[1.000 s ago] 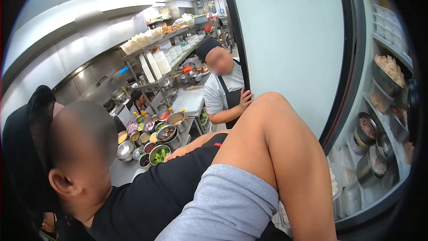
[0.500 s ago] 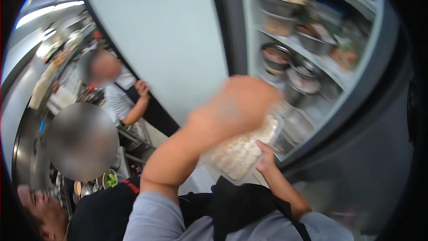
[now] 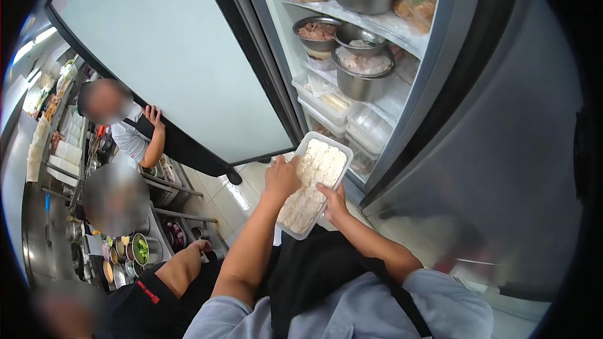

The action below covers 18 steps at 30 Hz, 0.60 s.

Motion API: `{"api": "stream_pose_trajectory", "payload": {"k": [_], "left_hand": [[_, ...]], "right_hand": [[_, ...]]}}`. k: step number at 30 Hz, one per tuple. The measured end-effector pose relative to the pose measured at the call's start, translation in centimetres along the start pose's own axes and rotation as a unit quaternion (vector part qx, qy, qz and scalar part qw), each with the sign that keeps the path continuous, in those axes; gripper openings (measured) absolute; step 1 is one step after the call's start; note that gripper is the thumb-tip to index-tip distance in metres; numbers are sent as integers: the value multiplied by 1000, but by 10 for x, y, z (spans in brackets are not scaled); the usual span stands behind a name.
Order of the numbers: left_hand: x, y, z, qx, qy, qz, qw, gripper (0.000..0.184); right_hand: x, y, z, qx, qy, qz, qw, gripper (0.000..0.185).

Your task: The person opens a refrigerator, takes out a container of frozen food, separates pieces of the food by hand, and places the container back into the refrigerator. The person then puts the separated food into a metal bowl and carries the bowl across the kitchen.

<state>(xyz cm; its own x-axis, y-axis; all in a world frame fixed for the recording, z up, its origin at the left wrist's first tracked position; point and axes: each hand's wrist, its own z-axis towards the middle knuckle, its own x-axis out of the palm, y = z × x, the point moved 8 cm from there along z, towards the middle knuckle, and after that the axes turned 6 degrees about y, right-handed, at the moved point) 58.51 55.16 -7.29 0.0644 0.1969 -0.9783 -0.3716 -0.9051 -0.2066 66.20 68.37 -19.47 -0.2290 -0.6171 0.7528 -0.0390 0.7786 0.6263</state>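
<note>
A clear rectangular plastic container, uncovered, is held tilted in front of my apron. Pale, lumpy food pieces fill it, whiter in the upper half and greyer in the lower; their kind is unclear. My right hand grips its right side, thumb over the rim and the other fingers hidden underneath. At the opposite rim my left hand is closed against the container's edge, its fingertips partly hidden. Beyond the container stands the open fridge, its nearest shelf holding lidded plastic boxes.
The fridge door stands wide open at the left, a co-worker's hand on its edge. Steel bowls of food sit on the shelves. Another person's arm is close by my left, beside ingredient pots. A grey steel door is at right.
My left arm, raised across the container toward the fridge, has come down and back to the container's left rim. My right hand keeps its hold. The view has turned, and another person's arm shows now.
</note>
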Motion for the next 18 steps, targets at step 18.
{"api": "stream_pose_trajectory", "payload": {"k": [18], "left_hand": [[148, 63, -28, -187, 294, -191, 918, 65]], "right_hand": [[-79, -69, -4, 168, 60, -94, 979, 60]]}}
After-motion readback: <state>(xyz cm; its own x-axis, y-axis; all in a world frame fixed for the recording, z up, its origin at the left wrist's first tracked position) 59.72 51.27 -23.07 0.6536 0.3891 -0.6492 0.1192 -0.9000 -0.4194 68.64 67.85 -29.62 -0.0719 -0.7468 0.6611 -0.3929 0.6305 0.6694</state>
